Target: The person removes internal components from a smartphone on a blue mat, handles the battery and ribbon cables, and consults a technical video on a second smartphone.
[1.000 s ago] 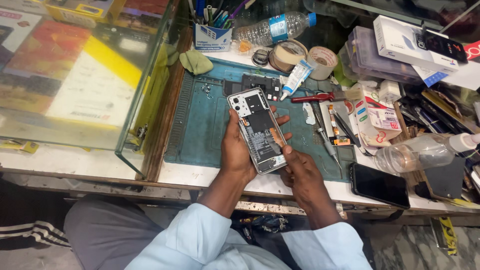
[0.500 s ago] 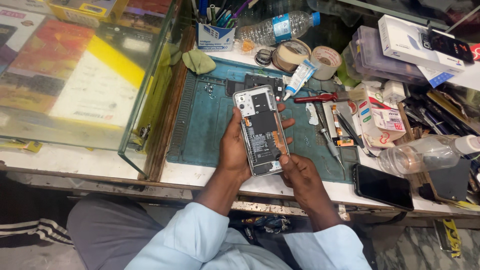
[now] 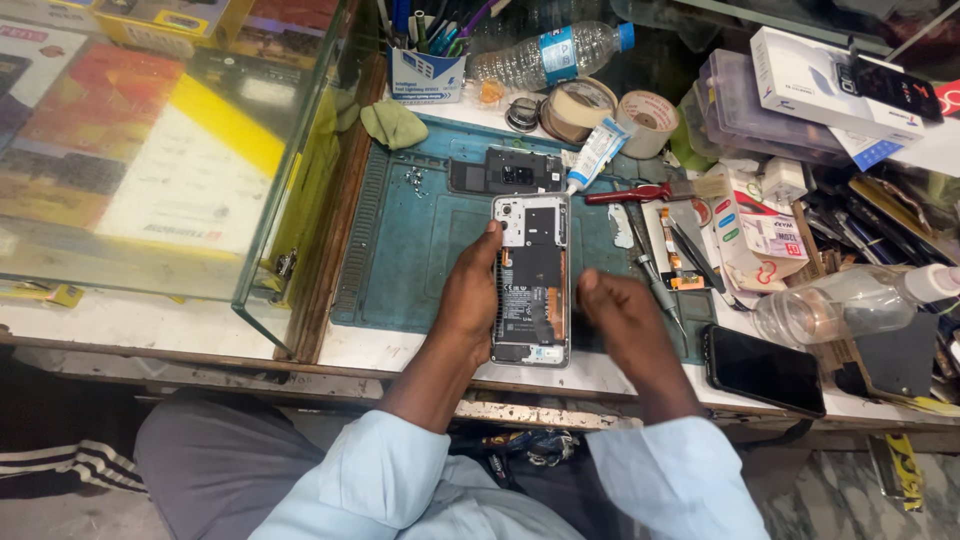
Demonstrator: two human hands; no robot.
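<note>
My left hand [image 3: 468, 295] grips the left edge of an opened phone [image 3: 532, 280], which has its back cover off, so the white camera frame, black shielding and battery show. The phone lies lengthwise over the teal work mat [image 3: 410, 250]. My right hand [image 3: 628, 325] is blurred, just right of the phone; its thumb is close to the phone's right edge and nothing shows in the hand. A dark phone back part [image 3: 505, 172] lies on the mat beyond the phone.
A glass display case [image 3: 150, 150] stands at the left. A glue tube [image 3: 597, 152], red-handled tool [image 3: 630, 193], tape rolls [image 3: 578, 105], water bottle [image 3: 545, 52], pen box [image 3: 425, 72], tweezers and boxes crowd the back and right. A black phone [image 3: 762, 368] and a clear bottle [image 3: 835, 302] lie at the right.
The phone has turned from tilted to straight along the mat. My right hand has come off its lower end and moved to the right. My left hand keeps hold.
</note>
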